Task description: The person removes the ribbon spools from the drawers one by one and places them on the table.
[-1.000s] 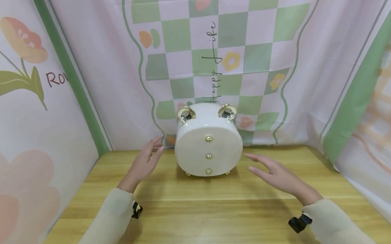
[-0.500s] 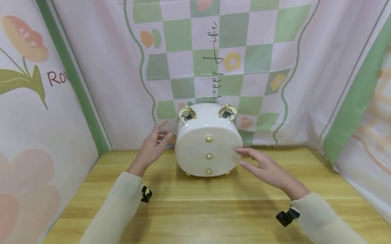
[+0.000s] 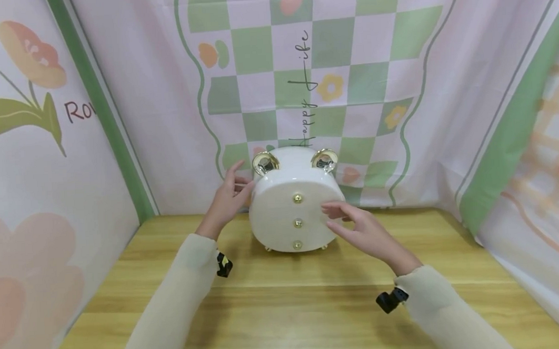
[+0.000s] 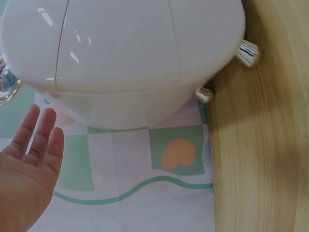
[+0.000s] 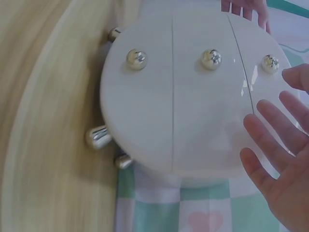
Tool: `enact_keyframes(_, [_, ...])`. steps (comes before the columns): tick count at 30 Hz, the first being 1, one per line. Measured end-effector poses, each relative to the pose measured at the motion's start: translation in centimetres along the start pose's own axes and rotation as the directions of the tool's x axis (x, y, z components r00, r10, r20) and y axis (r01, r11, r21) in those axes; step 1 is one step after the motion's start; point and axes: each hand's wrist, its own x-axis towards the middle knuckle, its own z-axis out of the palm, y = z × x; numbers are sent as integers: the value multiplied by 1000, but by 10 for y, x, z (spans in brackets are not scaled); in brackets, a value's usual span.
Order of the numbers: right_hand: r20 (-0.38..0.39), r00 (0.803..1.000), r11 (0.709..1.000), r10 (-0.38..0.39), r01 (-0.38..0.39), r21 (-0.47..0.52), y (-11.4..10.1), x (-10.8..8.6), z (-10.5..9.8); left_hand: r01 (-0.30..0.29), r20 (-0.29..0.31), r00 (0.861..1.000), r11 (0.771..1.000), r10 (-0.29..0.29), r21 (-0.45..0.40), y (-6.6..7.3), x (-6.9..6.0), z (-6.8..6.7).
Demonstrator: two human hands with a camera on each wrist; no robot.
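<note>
A glossy white rounded drawer box [image 3: 277, 217] stands on the table against the back cloth. Three drawers make up its front, each with a round gold knob [image 5: 211, 59]. Two gold ears [image 3: 266, 163] sit on its top, and short gold feet [image 4: 247, 53] hold it up. My left hand [image 3: 226, 201] is by the box's upper left side, fingers extended; whether they touch it I cannot tell. In front of the box's right part hovers my right hand [image 3: 365, 230], its fingers loosely straight and holding nothing, as the right wrist view also shows.
The wooden table [image 3: 277, 317] spreads in front of the box. Behind it hangs a green-and-white checked cloth [image 3: 294, 89], with more printed cloth on the left [image 3: 33, 182] and right [image 3: 545, 181]. Small black cameras [image 3: 391, 300] are strapped at both wrists.
Both hands have moved inward to the box: the left one up and right to its upper side, the right one leftward over its front. The box has stayed in place.
</note>
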Motion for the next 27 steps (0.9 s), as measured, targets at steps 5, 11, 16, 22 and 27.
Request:
enact_keyframes(5, [-7,1000,999,-23,23,33,-9,13,4,-1,-20,1000,1000,0,-18,2,8,5])
enact_keyframes(11, [-35,999,999,-38,39,33,-15,25,8,8,-18,1000,999,-9,-31,7,11,8])
enact_keyframes(16, [-57,998,998,-26,30,54,-19,35,12,10,-23,1000,1000,-11,-26,9,13,8])
enact_keyframes(22, [-58,998,997,-7,11,73,-22,43,14,21,-24,999,999,-22,-39,11,16,9])
enact_keyframes(27, [-36,999,993,9,-5,118,-22,49,15,32,-23,999,997,-34,-69,12,17,11])
